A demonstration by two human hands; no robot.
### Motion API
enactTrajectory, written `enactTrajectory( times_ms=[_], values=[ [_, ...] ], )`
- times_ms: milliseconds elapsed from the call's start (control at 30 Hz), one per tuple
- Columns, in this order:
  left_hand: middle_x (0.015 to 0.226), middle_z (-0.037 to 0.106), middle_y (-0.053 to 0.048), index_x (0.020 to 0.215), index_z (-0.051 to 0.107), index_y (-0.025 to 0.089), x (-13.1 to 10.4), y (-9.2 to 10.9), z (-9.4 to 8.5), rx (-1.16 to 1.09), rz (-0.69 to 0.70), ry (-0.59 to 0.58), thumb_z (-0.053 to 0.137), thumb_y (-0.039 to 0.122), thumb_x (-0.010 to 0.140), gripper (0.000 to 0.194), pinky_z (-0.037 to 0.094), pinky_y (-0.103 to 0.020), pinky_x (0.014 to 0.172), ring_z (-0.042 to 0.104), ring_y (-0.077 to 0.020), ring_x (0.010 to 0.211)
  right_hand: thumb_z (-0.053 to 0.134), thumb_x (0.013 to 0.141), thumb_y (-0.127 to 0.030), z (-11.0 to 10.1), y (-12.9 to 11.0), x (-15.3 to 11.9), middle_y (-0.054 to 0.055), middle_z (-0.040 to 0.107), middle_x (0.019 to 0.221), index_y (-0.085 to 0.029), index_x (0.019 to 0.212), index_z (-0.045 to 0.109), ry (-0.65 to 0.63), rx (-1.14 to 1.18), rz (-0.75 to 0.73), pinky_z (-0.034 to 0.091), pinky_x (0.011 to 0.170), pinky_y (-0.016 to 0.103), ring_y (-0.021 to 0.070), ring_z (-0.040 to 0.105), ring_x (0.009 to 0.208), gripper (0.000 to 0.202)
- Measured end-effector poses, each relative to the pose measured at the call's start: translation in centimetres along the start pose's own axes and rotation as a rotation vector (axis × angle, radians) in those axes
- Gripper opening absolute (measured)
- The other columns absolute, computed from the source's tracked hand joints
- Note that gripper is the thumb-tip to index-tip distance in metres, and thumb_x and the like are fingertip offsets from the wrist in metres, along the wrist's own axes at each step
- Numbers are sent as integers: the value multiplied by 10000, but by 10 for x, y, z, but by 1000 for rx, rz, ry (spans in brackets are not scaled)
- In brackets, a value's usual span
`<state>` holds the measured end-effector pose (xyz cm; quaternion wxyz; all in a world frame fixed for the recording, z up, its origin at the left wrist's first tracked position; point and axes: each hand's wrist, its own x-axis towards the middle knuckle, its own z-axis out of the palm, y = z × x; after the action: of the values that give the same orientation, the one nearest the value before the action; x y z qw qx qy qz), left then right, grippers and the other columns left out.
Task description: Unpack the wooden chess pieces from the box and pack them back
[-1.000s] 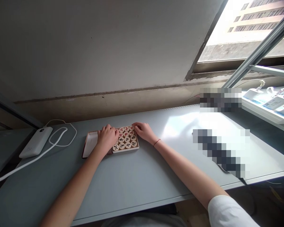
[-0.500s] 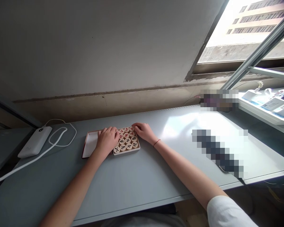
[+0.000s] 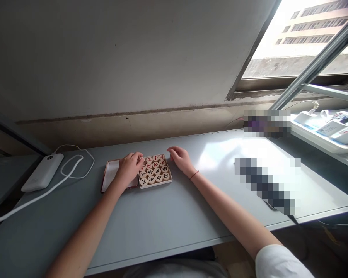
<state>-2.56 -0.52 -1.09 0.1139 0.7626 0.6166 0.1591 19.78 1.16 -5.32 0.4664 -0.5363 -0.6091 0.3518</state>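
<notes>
A shallow white box (image 3: 156, 187) on the desk holds rows of round Chinese chess pieces (image 3: 150, 172) with red and black characters. Directly to its left lies a box lid (image 3: 111, 170), inside up, pale within and dark red at the edge. My left hand (image 3: 129, 166) rests over the lid, its bent fingers reaching the box's upper left corner and covering part of it; thumb and fingers are apart. Just off the box's upper right corner is my right hand (image 3: 180, 157), fingers loosely curved, thumb apart from the forefinger, nothing between them.
A white power bank (image 3: 43, 172) with a white cable (image 3: 46, 195) lies at the desk's left. On the right, blurred-out items cover part of the grey desk (image 3: 162, 224). A white shelf (image 3: 324, 135) with adapters stands at the far right, beside a window. The wall runs along the back.
My right hand has moved off the box's upper right corner, slightly to the right. My left hand has shifted a little left, uncovering more of the pieces.
</notes>
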Motion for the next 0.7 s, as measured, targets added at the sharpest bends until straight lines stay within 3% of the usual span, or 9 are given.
enactTrajectory(
  times_ms=[133,233,333,467,567,700],
  values=[
    [964,663,-55,993,618,211,-2,1,-4,-120,-14,23,423,372,877,278,463,-319,784,618,-206,884,423,854,-365,0,-5,-3,7,585,621,-170,861,648,-2,-28,-27,421,580,242,142,539,599,298],
    [936,674,-38,1004,599,212,-4,11,-13,-349,-31,87,497,443,849,296,474,-294,772,620,-183,852,488,847,-375,1,-19,-8,52,652,871,-183,1025,617,-35,-112,-210,455,638,251,142,565,700,292],
    [932,678,-36,967,588,205,1,24,-22,-574,-17,27,572,497,802,335,490,-284,757,627,-182,873,588,818,-381,6,-41,-12,78,607,1131,-235,1178,546,-106,-169,-434,485,706,268,147,585,809,391],
    [901,672,-36,973,579,192,11,32,-26,-713,-5,-4,596,510,780,373,504,-284,731,640,-184,843,519,887,-368,12,-60,-11,65,627,1076,-247,1096,599,-88,-175,-524,501,758,277,145,601,821,255],
    [955,682,-39,978,609,195,13,26,-28,-584,22,26,539,493,823,343,490,-280,767,631,-187,885,511,893,-368,8,-54,-6,58,651,1026,-229,1046,622,-18,-207,-491,492,765,260,142,605,801,234],
    [910,663,-53,841,683,208,5,11,-29,-28,33,32,413,357,886,313,465,-288,736,617,-198,830,494,894,-337,-9,-20,7,57,669,953,-207,980,627,155,-357,-339,458,760,271,157,578,776,205]
  ],
)
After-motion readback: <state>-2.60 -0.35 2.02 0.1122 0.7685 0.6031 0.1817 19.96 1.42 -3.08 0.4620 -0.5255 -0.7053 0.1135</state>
